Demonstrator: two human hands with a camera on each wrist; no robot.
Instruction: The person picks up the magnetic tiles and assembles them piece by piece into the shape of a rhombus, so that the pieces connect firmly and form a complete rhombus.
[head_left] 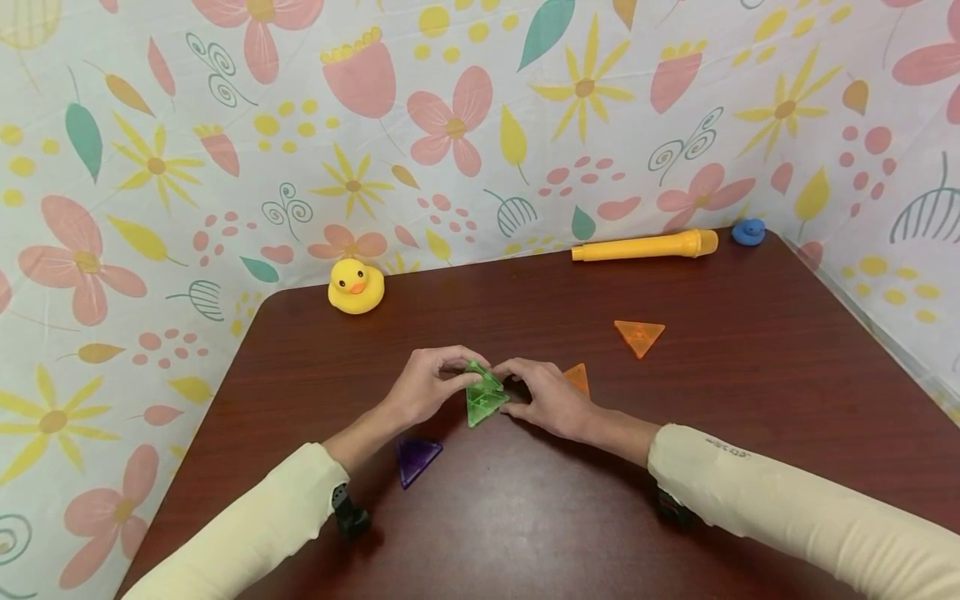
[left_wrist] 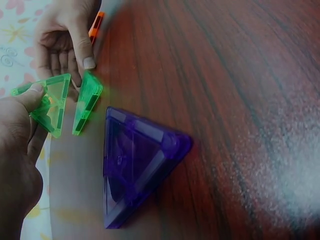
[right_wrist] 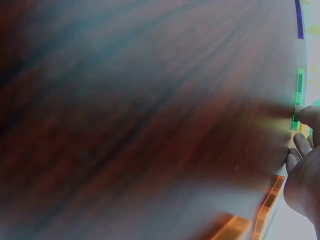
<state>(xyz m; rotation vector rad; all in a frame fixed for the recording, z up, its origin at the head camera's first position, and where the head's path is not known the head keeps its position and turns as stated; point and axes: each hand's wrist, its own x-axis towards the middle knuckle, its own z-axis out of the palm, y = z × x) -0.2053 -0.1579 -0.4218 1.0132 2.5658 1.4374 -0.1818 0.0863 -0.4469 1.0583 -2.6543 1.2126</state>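
Two translucent green triangular tiles are between the hands near the middle of the table. My left hand (head_left: 429, 385) pinches one green tile (left_wrist: 56, 102) between thumb and fingers, holding it tilted up off the table. The other green tile (head_left: 483, 404) lies flat just below it, close against it in the head view. My right hand (head_left: 553, 398) is at the right side of the tiles, its fingers loosely bent and its thumb (right_wrist: 306, 115) at the flat tile's edge. A purple triangular tile (head_left: 417, 461) lies near my left wrist.
One orange triangular tile (head_left: 577, 379) lies partly hidden behind my right hand; another orange tile (head_left: 641, 337) is farther back. Along the table's far edge stand a yellow duck (head_left: 356, 287), a yellow toy microphone (head_left: 645, 247) and a blue duck (head_left: 748, 232), before a flowered cloth (head_left: 450, 208).
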